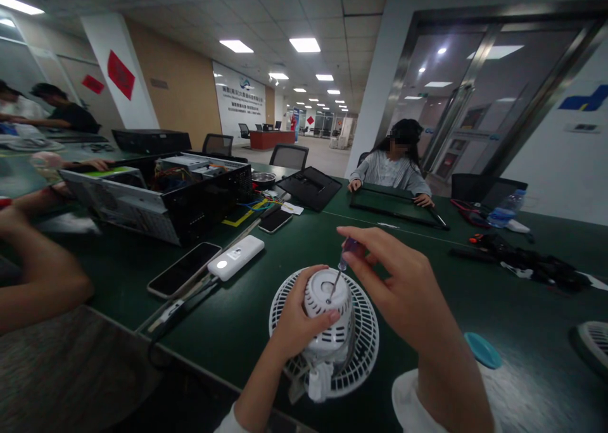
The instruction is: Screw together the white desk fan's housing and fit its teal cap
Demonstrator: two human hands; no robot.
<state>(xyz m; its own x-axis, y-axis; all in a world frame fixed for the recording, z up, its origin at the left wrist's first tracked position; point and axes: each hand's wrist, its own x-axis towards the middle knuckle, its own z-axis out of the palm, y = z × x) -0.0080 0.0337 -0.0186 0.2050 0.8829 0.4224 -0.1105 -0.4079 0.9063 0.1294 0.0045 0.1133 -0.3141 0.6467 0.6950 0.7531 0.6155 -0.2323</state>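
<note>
A small white fan [361,351] lies grille-down on the dark green table [266,319], its round motor housing [327,294] facing up. My left hand [297,322] is wrapped round the left side of that housing, thumb across its front. My right hand [403,284] pinches a small screwdriver [341,267] with a purple handle; its thin shaft points down onto the top of the housing.
A white power bank [236,257] and two phones [183,269] lie to the left, beside an open black computer case [166,192]. A blue lid [482,349] sits to the right, another fan grille [593,344] at the far right. A person sits across; another person's arm [38,275] rests at left.
</note>
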